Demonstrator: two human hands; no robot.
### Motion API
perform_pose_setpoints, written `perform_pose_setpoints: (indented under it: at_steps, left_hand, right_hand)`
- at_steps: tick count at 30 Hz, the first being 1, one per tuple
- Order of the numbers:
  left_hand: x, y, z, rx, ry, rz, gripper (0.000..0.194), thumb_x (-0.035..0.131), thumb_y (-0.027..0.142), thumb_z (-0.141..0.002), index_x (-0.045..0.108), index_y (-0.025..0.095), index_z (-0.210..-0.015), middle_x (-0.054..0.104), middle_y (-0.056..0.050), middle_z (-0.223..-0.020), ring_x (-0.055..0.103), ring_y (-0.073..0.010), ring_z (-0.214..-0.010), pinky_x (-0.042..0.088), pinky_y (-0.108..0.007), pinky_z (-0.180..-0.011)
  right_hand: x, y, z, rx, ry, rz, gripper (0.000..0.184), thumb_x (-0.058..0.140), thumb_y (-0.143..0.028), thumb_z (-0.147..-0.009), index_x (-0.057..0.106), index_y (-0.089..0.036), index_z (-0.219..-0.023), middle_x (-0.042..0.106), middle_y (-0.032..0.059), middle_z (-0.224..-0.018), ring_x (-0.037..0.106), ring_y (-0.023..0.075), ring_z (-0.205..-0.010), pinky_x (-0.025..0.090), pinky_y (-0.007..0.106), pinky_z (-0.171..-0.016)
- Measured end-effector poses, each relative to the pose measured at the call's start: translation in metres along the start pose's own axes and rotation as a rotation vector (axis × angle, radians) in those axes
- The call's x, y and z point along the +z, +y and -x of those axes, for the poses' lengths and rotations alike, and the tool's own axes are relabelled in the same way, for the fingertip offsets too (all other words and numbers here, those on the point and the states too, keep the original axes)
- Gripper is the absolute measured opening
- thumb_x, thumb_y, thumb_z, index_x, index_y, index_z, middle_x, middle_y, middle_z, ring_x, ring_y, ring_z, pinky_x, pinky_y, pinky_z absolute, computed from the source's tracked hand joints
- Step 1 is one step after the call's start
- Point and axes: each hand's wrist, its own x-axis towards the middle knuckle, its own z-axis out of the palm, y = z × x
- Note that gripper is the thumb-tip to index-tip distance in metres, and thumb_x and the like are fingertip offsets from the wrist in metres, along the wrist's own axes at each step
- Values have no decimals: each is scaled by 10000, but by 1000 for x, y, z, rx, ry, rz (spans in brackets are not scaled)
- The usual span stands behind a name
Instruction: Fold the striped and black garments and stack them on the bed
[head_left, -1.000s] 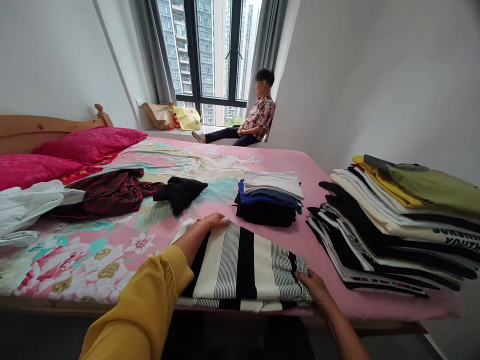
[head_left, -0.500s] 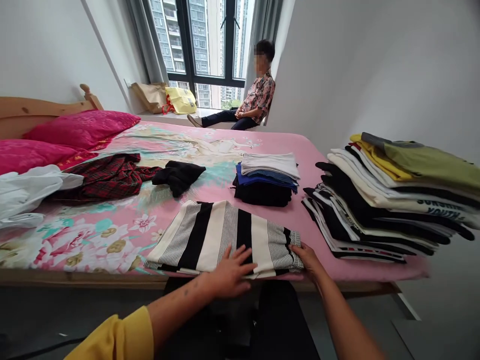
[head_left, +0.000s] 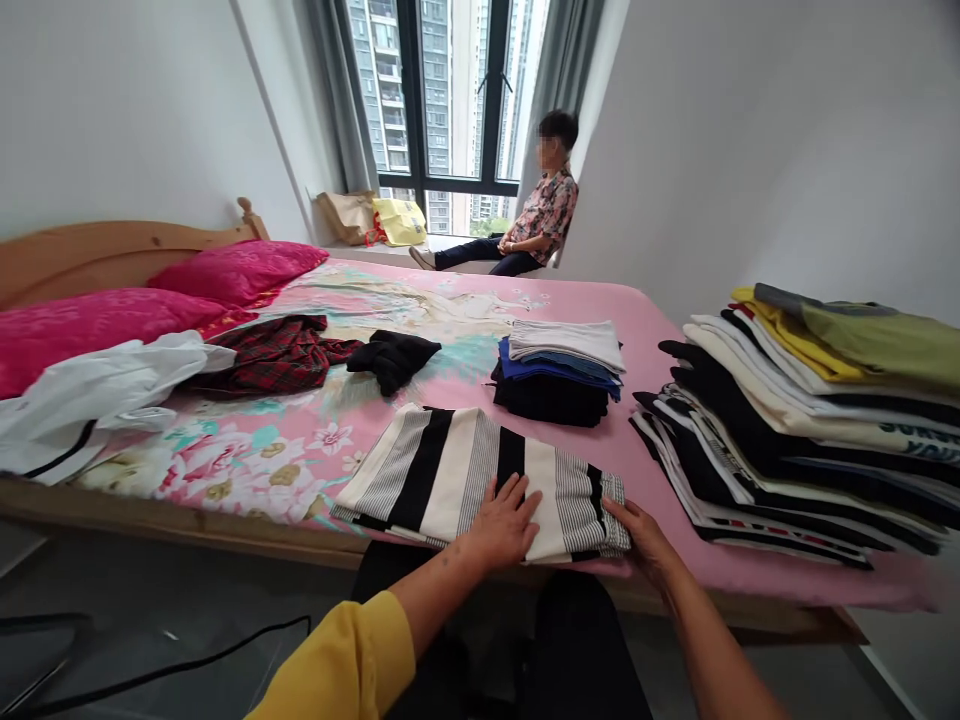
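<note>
Left hand (head_left: 506, 525) flat on folded striped garment (head_left: 442, 470) at bed's (head_left: 600, 300) near edge
It has left the garment's far side, fingers now spread; the right hand (head_left: 646, 538) still pinches the right end.

A window (head_left: 416, 90) between grey curtains, with a seated person (head_left: 551, 215) on the ledge below.
The person, in a flowered shirt and dark trousers, leans back at the ledge's right end, hands together in the lap, one leg stretched toward a yellow bag (head_left: 401, 222) and a brown paper bag (head_left: 346, 217); tall buildings (head_left: 437, 90) stand outside. At left, two magenta pillows (head_left: 240, 270) lie by a wooden headboard (head_left: 120, 245). On the dim floor, what seems a black cable (head_left: 187, 664) curves.
</note>
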Motion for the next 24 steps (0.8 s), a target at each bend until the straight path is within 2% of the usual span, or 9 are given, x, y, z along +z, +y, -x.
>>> perform_pose_setpoints:
  at_steps: [2, 5, 8, 12, 15, 17, 19, 21, 24]
  left_hand:
    - [5, -2, 7, 1, -32, -7, 546, 458, 389, -862, 388, 246, -1384, 303, -112, -1500, 207, -298, -1394, 80, -596, -1116]
    - [-5, -13, 23, -64, -67, -24, 576, 443, 495, -857, 363, 298, -1393, 267, -80, -1517, 198, -284, -1399, 13, -608, -1110]
    - [-29, -41, 53, -329, -45, -156, 602, 390, 555, -859, 365, 287, -1397, 256, -83, -1519, 174, -289, -1406, -46, -626, -1088]
    - [-61, -89, 109, -773, 57, -399, 707, 407, 567, -832, 360, 155, -1404, 253, -151, -1507, 171, -329, -1400, -12, -652, -1071]
    - [-76, -107, 133, -927, 178, -512, 665, 439, 512, -832, 444, 85, -1341, 320, -199, -1470, 191, -352, -1388, 6, -671, -1059]
    - [-80, -108, 127, -859, 237, -479, 563, 428, 440, -854, 487, 116, -1311, 356, -167, -1461, 213, -325, -1387, 79, -626, -1088]
    - [-79, -105, 105, -683, 244, -368, 492, 381, 370, -882, 492, 161, -1312, 382, -108, -1459, 248, -259, -1384, 185, -514, -1116]
    - [-76, -104, 75, -488, 186, -245, 472, 332, 319, -897, 476, 188, -1328, 405, -68, -1451, 276, -201, -1375, 242, -422, -1115]
    - [-70, -111, 34, -356, 45, -173, 481, 363, 347, -885, 455, 238, -1344, 379, -51, -1467, 252, -229, -1386, 142, -510, -1129]
  right_hand:
    - [-1, 1, -1, 8, -4, 5, 446, 724, -381, -693, 611, -149, -1056, 698, 93, -1038, 649, 248, -972, 505, 350, -878]
    - [-2, 2, -1, 45, 9, -26, 446, 749, -349, -664, 611, -153, -1040, 707, 92, -1007, 655, 250, -960, 521, 345, -848]
    - [-1, 2, 0, 83, 15, -71, 459, 773, -321, -638, 611, -168, -1039, 713, 82, -982, 663, 244, -940, 533, 333, -823]
    - [-3, 5, -3, 104, 21, -83, 461, 776, -330, -631, 620, -187, -1041, 719, 74, -962, 673, 250, -910, 544, 342, -799]
    - [-7, 9, -10, 95, 29, -36, 444, 768, -353, -632, 634, -193, -1024, 719, 75, -967, 672, 251, -914, 542, 337, -794]
    - [-9, 12, -13, 81, 27, -6, 414, 758, -371, -642, 646, -191, -998, 716, 78, -986, 668, 250, -930, 534, 330, -808]
    - [-9, 14, -15, 72, 24, 5, 402, 749, -393, -652, 652, -190, -985, 711, 81, -1005, 660, 251, -951, 524, 330, -827]
    - [-8, 14, -14, 53, 28, 7, 411, 741, -417, -658, 653, -190, -989, 708, 82, -1014, 653, 252, -972, 515, 328, -838]
    - [-4, 11, -10, 16, 8, 24, 418, 724, -457, -667, 660, -184, -977, 709, 78, -1004, 642, 255, -993, 502, 328, -853]
